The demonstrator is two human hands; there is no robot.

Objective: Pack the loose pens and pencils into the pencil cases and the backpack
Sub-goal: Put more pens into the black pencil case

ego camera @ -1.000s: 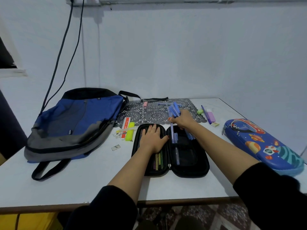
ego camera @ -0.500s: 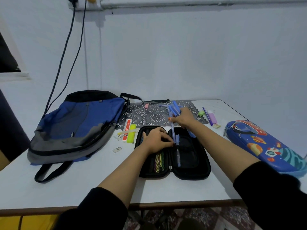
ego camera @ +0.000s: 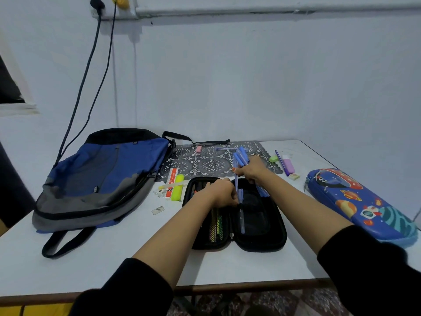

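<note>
Head view, two hands (ego camera: 224, 195) (ego camera: 254, 169) gripping pens (ego camera: 240, 156), two pencil cases (ego camera: 264, 244) (ego camera: 355, 201), one backpack (ego camera: 109, 169)

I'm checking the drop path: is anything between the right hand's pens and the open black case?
Nothing visible does. The blue pens in the right hand hang directly over the open black case; the left hand only pinches one pen.

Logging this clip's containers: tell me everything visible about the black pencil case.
The black pencil case lies open and flat on the white table. It looks like stiff fabric. Coloured pencils sit in its left half; the left hand over its middle pinches a blue pen lying along the right half.
</note>
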